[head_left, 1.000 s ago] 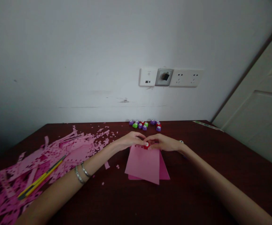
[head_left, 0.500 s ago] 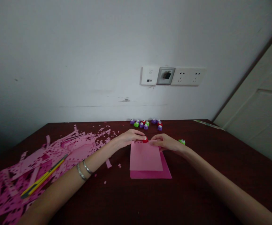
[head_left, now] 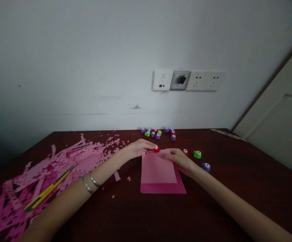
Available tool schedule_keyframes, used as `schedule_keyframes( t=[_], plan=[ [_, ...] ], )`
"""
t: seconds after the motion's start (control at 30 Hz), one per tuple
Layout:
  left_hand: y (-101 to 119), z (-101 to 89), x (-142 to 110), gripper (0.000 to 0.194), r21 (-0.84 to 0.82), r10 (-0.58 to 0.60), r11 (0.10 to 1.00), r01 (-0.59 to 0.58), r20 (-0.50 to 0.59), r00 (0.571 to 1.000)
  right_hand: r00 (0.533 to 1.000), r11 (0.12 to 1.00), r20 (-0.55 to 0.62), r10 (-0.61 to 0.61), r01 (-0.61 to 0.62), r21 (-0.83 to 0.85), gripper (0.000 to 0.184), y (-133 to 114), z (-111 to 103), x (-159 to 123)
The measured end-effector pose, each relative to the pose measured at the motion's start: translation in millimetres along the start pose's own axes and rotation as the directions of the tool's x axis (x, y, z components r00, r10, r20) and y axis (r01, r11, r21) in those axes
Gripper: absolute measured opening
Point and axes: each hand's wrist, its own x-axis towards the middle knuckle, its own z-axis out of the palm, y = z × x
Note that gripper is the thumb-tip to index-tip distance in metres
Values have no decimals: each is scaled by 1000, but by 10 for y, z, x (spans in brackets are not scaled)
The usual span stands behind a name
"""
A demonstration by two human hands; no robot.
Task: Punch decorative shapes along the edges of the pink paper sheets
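My left hand [head_left: 142,147] is closed on a small red craft punch [head_left: 156,149], which sits at the top edge of a light pink paper sheet [head_left: 159,169]. A short row of small punched holes runs along that edge, left of the punch. My right hand [head_left: 177,157] pinches the same sheet near its upper right side, thumb over the paper. Beneath it lies a darker pink sheet [head_left: 163,189], showing at the bottom and right. Close to my right hand stand a red punch [head_left: 185,152], a green punch [head_left: 197,154] and a purple punch [head_left: 206,167].
Several small punches [head_left: 158,136] stand near the wall. Pink paper scraps [head_left: 67,168] cover the left of the dark table [head_left: 146,218], with a yellow utility knife [head_left: 48,190] on top. A ruler-like strip [head_left: 228,134] lies at the back right. Sockets [head_left: 205,81] are on the wall.
My right hand has shifted lower and the thumb lies further onto the light pink sheet. The red and purple punches beside it have come into sight. The left hand stays on its punch.
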Motion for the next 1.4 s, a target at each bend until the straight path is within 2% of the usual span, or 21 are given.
schedule_keyframes(
  t=[0.43, 0.63, 0.8, 0.9, 1.1, 1.27, 1.4],
  plan=[
    [9, -40, -17, 30, 18, 18, 1000, -19, 41, 999, 998, 997, -5, 58, -58, 53, 28, 10, 48, -24],
    [56, -11, -78, 36, 3, 19, 1000, -19, 123, 992, 997, 992, -11, 73, -72, 99, 27, 10, 37, -13],
    [67, -9, -76, 43, 49, -13, 999, 9, 77, 997, 996, 989, 21, 88, -90, 114, 25, 14, 27, 0],
    [60, -33, -75, 44, 83, 33, 996, -39, 73, 997, 994, 985, 30, 109, -112, 133, 22, 4, 39, -9],
    [13, -158, -52, 42, 123, 108, 984, -126, 143, 984, 988, 980, 73, 138, -147, 138, 24, -40, 69, -54],
    [-8, -211, -39, 42, 131, 102, 983, -126, 179, 979, 987, 981, 94, 133, -144, 131, 27, -66, 88, -76],
    [-19, -223, -35, 39, 107, 95, 987, -116, 178, 979, 991, 989, 44, 126, -129, 73, 27, -93, 115, -91]
  ],
)
